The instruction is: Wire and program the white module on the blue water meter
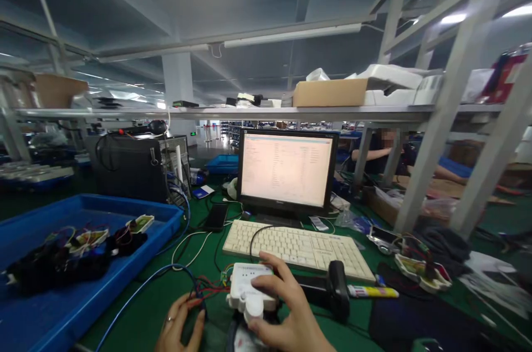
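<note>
A small white plastic device (250, 281) with a row of dark dots on its face is at the bottom middle. My right hand (291, 307) is closed around it, fingers over the top and thumb at the rounded white knob on its lower edge. Thin red and other coloured wires (216, 289) run out of the device's left side. Beside them my left hand (179, 323) has its fingertips closed on a dark cable (200, 297). What lies beneath the device is partly hidden by it and by my right hand.
A cream keyboard (297, 246) and a lit monitor (286, 169) stand ahead. Right of my hand are a black handheld scanner (338, 291) and a yellow marker (374, 291). A blue tray (87, 307) with wired parts is left; a person (374, 152) sits beyond the frame posts.
</note>
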{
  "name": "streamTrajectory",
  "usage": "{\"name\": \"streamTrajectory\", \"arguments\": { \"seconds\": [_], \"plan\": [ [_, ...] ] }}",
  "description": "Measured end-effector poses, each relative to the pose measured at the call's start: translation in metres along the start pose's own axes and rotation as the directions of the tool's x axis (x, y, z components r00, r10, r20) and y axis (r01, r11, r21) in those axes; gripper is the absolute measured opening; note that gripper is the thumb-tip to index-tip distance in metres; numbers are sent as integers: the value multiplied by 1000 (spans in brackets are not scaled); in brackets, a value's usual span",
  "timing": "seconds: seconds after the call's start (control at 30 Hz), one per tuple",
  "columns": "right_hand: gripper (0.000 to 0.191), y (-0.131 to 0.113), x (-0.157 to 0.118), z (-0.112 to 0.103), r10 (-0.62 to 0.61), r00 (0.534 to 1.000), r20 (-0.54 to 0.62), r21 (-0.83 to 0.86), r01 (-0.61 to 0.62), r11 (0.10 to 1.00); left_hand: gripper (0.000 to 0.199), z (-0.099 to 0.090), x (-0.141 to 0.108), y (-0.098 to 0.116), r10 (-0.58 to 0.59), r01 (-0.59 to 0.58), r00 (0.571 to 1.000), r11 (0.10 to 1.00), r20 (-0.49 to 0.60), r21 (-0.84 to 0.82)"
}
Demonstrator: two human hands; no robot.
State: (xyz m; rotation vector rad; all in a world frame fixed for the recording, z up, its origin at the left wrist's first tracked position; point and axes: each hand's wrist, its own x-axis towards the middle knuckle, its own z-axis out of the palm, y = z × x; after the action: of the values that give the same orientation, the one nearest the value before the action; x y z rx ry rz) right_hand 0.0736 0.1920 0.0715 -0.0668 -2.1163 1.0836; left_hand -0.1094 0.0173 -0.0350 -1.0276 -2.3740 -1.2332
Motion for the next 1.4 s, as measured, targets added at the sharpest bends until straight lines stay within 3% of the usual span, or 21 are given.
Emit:
{"name": "streamTrajectory", "arguments": {
  "seconds": [0.6,1.4],
  "plan": [
    [42,-6,-1,-2,24,1000,11,-28,-24,999,36,-10,0,29,-77,77,997,997,2,-19],
    [41,-5,-2,-4,16,1000,6,-49,-15,999,34,-14,0,37,-104,104,995,994,8,-22]
  ]
}}
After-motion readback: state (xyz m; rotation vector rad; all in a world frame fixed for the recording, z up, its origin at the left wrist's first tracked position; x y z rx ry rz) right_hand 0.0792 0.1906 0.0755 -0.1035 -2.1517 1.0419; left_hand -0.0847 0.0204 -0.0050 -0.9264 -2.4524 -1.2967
